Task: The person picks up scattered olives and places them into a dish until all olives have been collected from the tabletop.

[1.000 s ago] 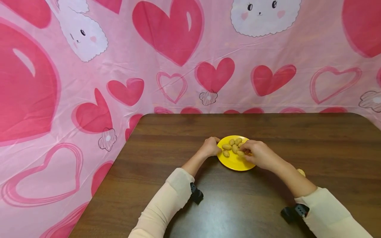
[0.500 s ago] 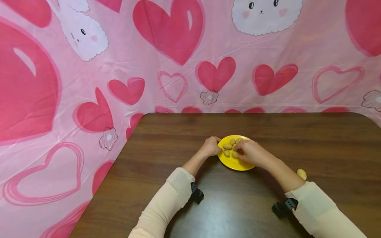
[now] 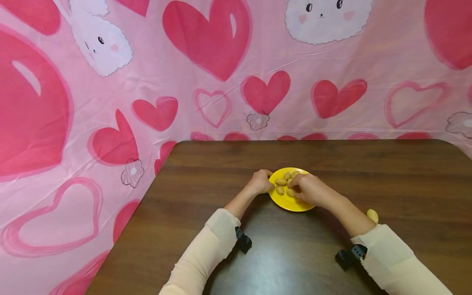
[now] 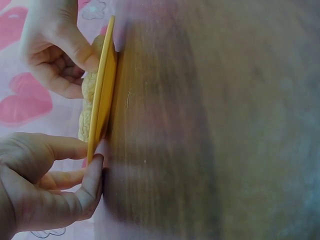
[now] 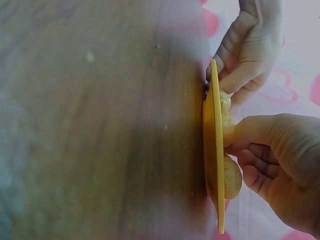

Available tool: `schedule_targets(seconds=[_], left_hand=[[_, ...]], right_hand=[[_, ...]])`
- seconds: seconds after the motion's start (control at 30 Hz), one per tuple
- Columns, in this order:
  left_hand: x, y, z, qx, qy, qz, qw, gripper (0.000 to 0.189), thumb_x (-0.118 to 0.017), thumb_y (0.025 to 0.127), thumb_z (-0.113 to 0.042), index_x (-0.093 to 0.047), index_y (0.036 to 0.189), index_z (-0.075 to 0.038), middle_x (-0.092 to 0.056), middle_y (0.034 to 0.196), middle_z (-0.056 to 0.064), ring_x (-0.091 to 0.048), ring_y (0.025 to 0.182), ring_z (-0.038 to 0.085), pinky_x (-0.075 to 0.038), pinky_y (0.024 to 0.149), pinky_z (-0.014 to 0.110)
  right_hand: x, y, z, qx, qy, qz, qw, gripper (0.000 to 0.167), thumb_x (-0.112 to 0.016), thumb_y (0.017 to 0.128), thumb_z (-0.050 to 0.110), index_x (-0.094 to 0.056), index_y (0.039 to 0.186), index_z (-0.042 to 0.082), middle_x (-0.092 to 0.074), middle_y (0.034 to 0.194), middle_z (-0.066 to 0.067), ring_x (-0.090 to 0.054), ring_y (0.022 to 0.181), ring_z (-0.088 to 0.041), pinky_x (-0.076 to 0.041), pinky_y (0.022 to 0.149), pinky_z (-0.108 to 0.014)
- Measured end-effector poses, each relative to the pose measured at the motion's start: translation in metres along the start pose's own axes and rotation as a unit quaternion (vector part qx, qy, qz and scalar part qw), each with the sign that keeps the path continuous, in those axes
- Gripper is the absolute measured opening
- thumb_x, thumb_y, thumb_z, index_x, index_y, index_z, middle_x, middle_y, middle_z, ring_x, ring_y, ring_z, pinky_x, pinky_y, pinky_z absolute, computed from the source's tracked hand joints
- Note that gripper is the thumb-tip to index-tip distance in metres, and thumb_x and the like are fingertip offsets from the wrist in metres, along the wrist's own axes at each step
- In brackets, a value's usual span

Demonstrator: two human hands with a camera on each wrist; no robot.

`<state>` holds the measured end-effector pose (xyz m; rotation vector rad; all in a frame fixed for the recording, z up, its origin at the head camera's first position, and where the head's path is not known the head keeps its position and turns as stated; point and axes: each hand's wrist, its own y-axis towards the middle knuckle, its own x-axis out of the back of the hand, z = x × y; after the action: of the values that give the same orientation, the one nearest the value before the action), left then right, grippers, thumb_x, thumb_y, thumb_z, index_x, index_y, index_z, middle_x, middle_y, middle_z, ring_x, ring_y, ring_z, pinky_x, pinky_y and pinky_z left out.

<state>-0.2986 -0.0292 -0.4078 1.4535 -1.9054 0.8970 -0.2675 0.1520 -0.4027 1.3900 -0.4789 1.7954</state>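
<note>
A yellow plate (image 3: 295, 203) lies on the brown table, bearing several tan, wrinkled oval walnuts (image 3: 281, 182). At its left rim, my left hand (image 3: 261, 182) pinches the edge; the left wrist view shows fingers above and below the rim (image 4: 101, 95). My right hand (image 3: 312, 189) reaches over the plate from the right. Its thumb and fingers pinch a walnut (image 5: 228, 134) among the others, the fingertips low over the plate. Another walnut (image 5: 232, 177) sits beside those fingers. The right hand hides part of the pile in the head view.
One loose walnut (image 3: 372, 215) lies on the table (image 3: 295, 250), right of the plate and beside the right forearm. Behind and to the left of the table hangs a pink cloth (image 3: 221, 61) with hearts. Each wrist carries a black camera (image 3: 243, 241).
My right hand has shifted left over the plate, fingers closing in on the walnuts, and then stayed nearly in place. The left hand keeps its grip on the rim.
</note>
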Motion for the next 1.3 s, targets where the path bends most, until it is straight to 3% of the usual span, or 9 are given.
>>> schedule_targets(seconds=[0.13, 0.37, 0.67, 0.83, 1.3], left_hand=[[-0.001, 0.000, 0.001, 0.007, -0.009, -0.001, 0.9999, 0.045, -0.068, 0.073, -0.003, -0.061, 0.117, -0.002, -0.062, 0.106, 0.008, -0.051, 0.092, 0.021, -0.045, 0.079, 0.028], [0.000, 0.000, 0.000, 0.005, -0.003, -0.007, 1.0000, 0.046, -0.068, 0.072, -0.003, -0.061, 0.117, -0.002, -0.063, 0.105, 0.008, -0.051, 0.092, 0.021, -0.045, 0.081, 0.028], [0.001, 0.000, -0.001, -0.010, 0.005, -0.009, 0.9999, 0.041, -0.069, 0.071, -0.003, -0.065, 0.112, -0.003, -0.064, 0.101, 0.006, -0.051, 0.093, 0.022, -0.044, 0.080, 0.027], [0.000, 0.001, 0.000, -0.002, 0.004, -0.007, 1.0000, 0.042, -0.069, 0.072, -0.003, -0.064, 0.114, -0.003, -0.063, 0.104, 0.007, -0.051, 0.095, 0.021, -0.044, 0.080, 0.026], [0.001, 0.000, -0.001, -0.002, 0.006, -0.003, 1.0000, 0.044, -0.069, 0.073, -0.004, -0.062, 0.117, -0.002, -0.062, 0.110, 0.008, -0.050, 0.100, 0.022, -0.044, 0.083, 0.029]], right_hand=[[0.000, 0.002, 0.000, -0.008, 0.007, 0.011, 0.9999, 0.015, -0.073, 0.074, 0.003, -0.071, 0.088, 0.006, -0.063, 0.084, 0.001, -0.052, 0.074, -0.016, -0.047, 0.070, -0.033], [0.003, 0.002, -0.001, 0.016, 0.000, 0.010, 0.9998, 0.012, -0.073, 0.075, 0.004, -0.071, 0.086, 0.006, -0.063, 0.083, 0.000, -0.053, 0.074, -0.017, -0.047, 0.071, -0.035], [0.008, -0.002, -0.001, -0.006, 0.019, 0.021, 0.9996, 0.021, -0.072, 0.074, 0.001, -0.071, 0.094, 0.004, -0.065, 0.092, -0.005, -0.057, 0.083, -0.021, -0.048, 0.079, -0.040], [0.011, -0.004, 0.000, -0.018, 0.022, 0.029, 0.9992, 0.023, -0.072, 0.074, 0.000, -0.070, 0.097, 0.002, -0.065, 0.095, -0.007, -0.057, 0.085, -0.022, -0.049, 0.079, -0.040], [0.034, -0.025, -0.004, -0.058, 0.021, 0.005, 0.9981, 0.028, -0.072, 0.075, 0.005, -0.068, 0.102, -0.002, -0.064, 0.091, -0.009, -0.054, 0.076, -0.022, -0.048, 0.066, -0.034]])
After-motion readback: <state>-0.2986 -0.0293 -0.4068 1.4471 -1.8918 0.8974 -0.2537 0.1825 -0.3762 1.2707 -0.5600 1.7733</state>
